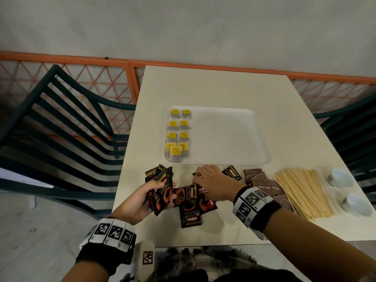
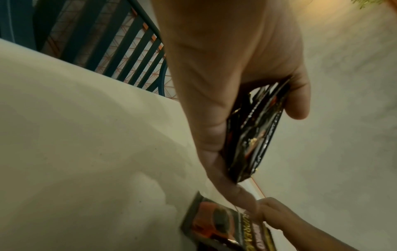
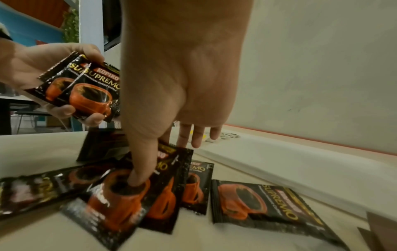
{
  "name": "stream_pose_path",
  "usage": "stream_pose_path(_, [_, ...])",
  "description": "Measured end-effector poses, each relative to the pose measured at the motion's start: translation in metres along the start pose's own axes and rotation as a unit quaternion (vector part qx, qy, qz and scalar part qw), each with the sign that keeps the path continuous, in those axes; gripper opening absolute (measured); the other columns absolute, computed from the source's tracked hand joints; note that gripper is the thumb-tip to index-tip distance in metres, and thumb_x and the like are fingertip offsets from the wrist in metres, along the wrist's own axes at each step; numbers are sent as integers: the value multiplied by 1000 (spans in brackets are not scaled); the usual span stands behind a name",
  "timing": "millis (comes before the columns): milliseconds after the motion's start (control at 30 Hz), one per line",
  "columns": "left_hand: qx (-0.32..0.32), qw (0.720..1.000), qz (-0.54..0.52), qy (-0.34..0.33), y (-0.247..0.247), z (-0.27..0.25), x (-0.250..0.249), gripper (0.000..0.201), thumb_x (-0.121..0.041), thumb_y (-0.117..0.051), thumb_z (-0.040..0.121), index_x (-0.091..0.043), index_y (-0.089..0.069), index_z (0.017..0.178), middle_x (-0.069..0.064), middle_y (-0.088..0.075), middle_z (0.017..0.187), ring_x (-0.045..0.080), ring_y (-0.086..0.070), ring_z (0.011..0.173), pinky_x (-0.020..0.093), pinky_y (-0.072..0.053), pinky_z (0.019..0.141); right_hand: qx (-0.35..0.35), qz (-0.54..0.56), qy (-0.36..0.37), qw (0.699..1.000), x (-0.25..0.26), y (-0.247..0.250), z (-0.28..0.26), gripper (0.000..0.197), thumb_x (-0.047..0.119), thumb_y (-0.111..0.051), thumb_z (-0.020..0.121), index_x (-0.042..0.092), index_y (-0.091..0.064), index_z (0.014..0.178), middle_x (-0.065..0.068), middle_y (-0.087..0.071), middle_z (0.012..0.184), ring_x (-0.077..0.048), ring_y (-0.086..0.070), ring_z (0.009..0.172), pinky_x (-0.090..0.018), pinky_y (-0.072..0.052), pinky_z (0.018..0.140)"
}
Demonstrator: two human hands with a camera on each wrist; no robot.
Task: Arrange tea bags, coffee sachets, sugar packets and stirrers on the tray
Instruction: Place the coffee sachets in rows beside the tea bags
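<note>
Tea bags point(image 1: 178, 133) fill the white tray's point(image 1: 234, 159) left side. Left hand point(image 1: 140, 200) clutches gathered coffee sachets point(image 1: 162, 186); right hand point(image 1: 213, 184) pinches another from the near pile. Sugar packets point(image 1: 262, 180), stirrers point(image 1: 303, 190) wait right.

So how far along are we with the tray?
Done: tea bags sit in two columns at the tray's left end. In hand: the left hand holds a fan of coffee sachets; the right hand is picking another from the loose sachets on the table. Left: those sachets, sugar packets and stirrers, all off the tray.
</note>
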State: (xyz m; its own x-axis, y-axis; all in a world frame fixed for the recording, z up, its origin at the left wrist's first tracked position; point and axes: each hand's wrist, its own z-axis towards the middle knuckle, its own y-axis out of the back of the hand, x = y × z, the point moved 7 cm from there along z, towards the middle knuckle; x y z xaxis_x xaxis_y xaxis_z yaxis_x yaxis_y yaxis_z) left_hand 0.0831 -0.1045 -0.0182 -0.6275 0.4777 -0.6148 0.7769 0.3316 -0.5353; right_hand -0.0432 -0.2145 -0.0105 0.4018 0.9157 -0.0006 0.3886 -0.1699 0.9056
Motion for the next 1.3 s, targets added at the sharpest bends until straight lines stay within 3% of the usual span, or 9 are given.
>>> stream_pose_path(133, [-18,1000,-21,2,4,2,0,65,-25,-70,62,1,-56,120,18,-63,111,28,-65,95,41,-55,84,2,133,-36,990,-12,4,-4,46,27,-54,90,14,-38,131,-8,-47,129,-27,-42,119,-37,-32,98])
stream_pose_path(367, [-56,995,-80,-29,5,7,-3,30,-16,-51,88,0,-56,113,21,-56,112,31,-58,101,35,-57,73,-102,417,-150,891,-56,17,-35,26,21,-61,88,14,-47,109,-5,-63,100,-17,-59,83,-19,-44,64])
stream_pose_path(467, [-40,996,-71,-27,-6,9,-5,38,-19,-57,81,-1,-58,114,18,-62,115,33,-59,106,38,-56,79,-139,531,-129,826,-53,32,-44,32,22,-67,84,19,-48,109,0,-61,101,-17,-61,91,-19,-50,73])
stream_pose_path(567, [13,998,-66,-19,-28,10,-9,52,-23,-77,61,-5,-66,109,20,-66,113,34,-65,101,45,-54,83,-112,610,-69,781,-30,52,-41,41,21,-69,81,23,-49,117,-1,-62,110,-19,-62,104,-35,-52,90])
stream_pose_path(767, [149,985,-85,15,-73,10,-12,71,-37,-85,54,-11,-65,116,25,-59,122,51,-56,107,58,-50,84,-132,524,-17,841,2,87,-35,62,24,-65,84,23,-37,139,-2,-44,118,-18,-46,118,-35,-41,105])
stream_pose_path(967, [188,982,-9,-5,-100,16,-18,60,-30,-84,54,-9,-69,108,21,-67,106,40,-64,96,49,-54,79,-137,460,-53,876,-18,76,-45,85,41,-68,79,40,-14,145,3,-22,121,-19,-22,125,-37,-23,113])
stream_pose_path(1067, [154,985,-36,-65,-106,27,-29,59,-25,-86,44,-9,-73,100,17,-70,102,31,-68,91,52,-54,80,-178,538,-127,814,-43,68,-52,95,47,-74,69,39,-14,142,-1,-30,127,-16,-39,117,-33,-39,99])
stream_pose_path(1200, [132,984,-60,-106,-118,40,-38,61,-24,-85,47,-8,-71,104,17,-69,104,29,-67,91,49,-53,82,-135,684,-135,704,-57,54,-54,42,37,-74,73,21,-45,99,-2,-59,98,-14,-65,75,-25,-53,65])
stream_pose_path(1300, [114,984,-81,-112,-126,50,-39,63,-23,-89,42,-8,-73,101,17,-70,102,28,-69,89,40,-58,76,-143,715,-102,677,-71,56,-53,26,29,-71,78,18,-50,90,-3,-62,95,-14,-65,72,-22,-52,57])
